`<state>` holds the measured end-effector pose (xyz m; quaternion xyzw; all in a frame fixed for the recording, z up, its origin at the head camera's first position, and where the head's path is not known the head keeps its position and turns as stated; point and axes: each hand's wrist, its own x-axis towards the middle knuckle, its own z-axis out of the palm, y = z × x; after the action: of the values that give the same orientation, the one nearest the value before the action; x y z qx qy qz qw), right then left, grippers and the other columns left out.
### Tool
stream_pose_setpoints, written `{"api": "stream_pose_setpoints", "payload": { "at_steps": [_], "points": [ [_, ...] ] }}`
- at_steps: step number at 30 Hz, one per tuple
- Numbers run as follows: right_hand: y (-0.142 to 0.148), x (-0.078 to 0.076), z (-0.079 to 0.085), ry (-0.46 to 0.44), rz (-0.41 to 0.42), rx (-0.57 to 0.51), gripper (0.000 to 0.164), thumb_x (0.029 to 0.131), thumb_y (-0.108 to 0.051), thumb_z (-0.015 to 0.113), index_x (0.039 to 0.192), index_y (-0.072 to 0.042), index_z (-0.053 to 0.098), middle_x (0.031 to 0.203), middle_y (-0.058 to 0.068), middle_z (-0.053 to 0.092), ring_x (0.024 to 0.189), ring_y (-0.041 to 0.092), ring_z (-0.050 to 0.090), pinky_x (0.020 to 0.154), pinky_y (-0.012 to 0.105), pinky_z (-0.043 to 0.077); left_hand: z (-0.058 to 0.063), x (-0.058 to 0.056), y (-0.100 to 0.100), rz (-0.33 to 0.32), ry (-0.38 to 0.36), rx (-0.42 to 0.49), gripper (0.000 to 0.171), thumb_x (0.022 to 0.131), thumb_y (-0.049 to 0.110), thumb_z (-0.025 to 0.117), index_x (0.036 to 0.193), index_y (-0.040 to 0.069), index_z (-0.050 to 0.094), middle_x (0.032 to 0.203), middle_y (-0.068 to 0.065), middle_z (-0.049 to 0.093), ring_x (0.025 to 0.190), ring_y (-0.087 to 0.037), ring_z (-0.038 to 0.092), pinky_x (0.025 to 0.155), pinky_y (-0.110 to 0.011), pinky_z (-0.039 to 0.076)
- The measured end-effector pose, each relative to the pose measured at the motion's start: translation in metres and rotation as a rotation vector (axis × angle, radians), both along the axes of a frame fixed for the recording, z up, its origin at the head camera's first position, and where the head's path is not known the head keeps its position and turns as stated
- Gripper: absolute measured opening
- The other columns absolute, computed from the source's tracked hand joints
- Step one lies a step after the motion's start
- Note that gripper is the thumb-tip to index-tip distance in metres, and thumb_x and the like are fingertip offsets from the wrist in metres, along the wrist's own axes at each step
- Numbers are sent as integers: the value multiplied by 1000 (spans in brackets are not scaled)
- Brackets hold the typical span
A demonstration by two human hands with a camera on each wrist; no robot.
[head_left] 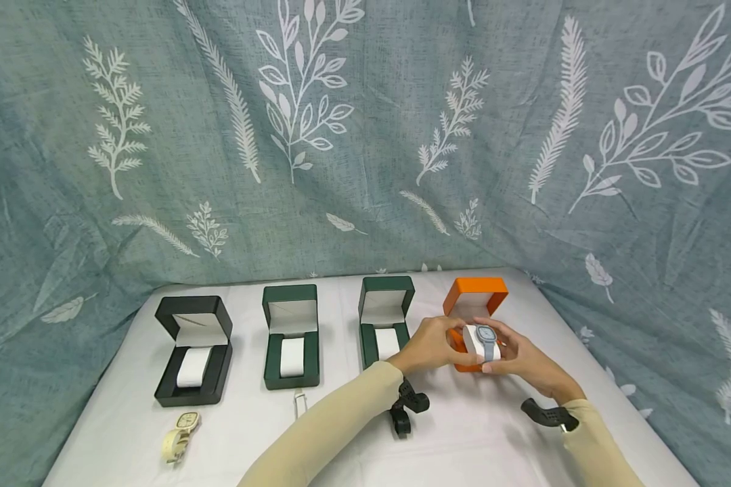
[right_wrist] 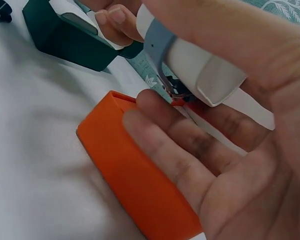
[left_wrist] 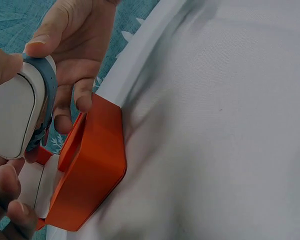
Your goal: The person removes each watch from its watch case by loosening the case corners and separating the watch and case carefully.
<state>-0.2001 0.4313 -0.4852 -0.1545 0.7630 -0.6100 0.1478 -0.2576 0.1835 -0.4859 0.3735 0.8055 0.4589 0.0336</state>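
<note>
A watch (head_left: 487,336) with a blue-grey strap (left_wrist: 49,82) is wrapped round a white cushion (right_wrist: 205,75). My left hand (head_left: 434,343) grips one end of the cushion between thumb and fingers. From the other end, my right hand (head_left: 526,362) pinches it; its lower fingers (right_wrist: 165,150) stretch out beside the orange box. The cushion is held tilted above that open orange watch box (head_left: 476,287), whose raised lid stands behind the hands. Both hands cover much of the box's base in the head view.
To the left stand an open black box (head_left: 166,379) and two open green boxes (head_left: 271,368) (head_left: 365,345), each with a white cushion. A cream watch (head_left: 179,436) and a white strap (head_left: 300,404) lie in front. A black looped item (head_left: 400,421) is beside the left sleeve.
</note>
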Motion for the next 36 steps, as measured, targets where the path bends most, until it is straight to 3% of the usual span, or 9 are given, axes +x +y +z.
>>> {"api": "stream_pose_setpoints", "payload": {
  "at_steps": [9,16,23,28,36],
  "points": [
    [-5,0,-1,33,-24,-44,84,92,3,74,162,-17,32,160,13,30,128,24,52,92,39,55,1,-1,-2,-7,16,-21,75,81,56,84,139,13,65,120,11,67,106,-7,60,86,-18,47],
    [-6,0,-2,28,-40,-38,81,92,2,74,161,-17,34,163,11,27,133,21,49,94,39,54,1,-2,-3,-23,36,-17,80,75,60,87,140,21,65,127,15,65,108,-7,61,89,-19,47],
    [-6,-1,-4,31,-20,-71,88,90,7,74,162,-15,29,160,14,29,128,25,52,93,38,55,3,-1,-3,-11,43,-36,76,77,56,87,137,15,67,115,13,68,107,-9,62,87,-16,46],
    [-7,-1,-4,30,-20,-79,86,91,6,73,162,-15,30,160,12,28,128,25,52,93,39,55,6,0,-4,-16,94,-54,73,79,55,86,137,14,68,118,12,69,105,-10,63,85,-14,44],
    [-5,0,-2,-6,-18,-72,83,92,3,73,161,-17,32,160,12,31,127,26,53,93,40,55,7,0,-6,-3,72,-81,75,79,59,84,136,13,68,122,10,68,108,-9,62,85,-15,45]
  ]
}}
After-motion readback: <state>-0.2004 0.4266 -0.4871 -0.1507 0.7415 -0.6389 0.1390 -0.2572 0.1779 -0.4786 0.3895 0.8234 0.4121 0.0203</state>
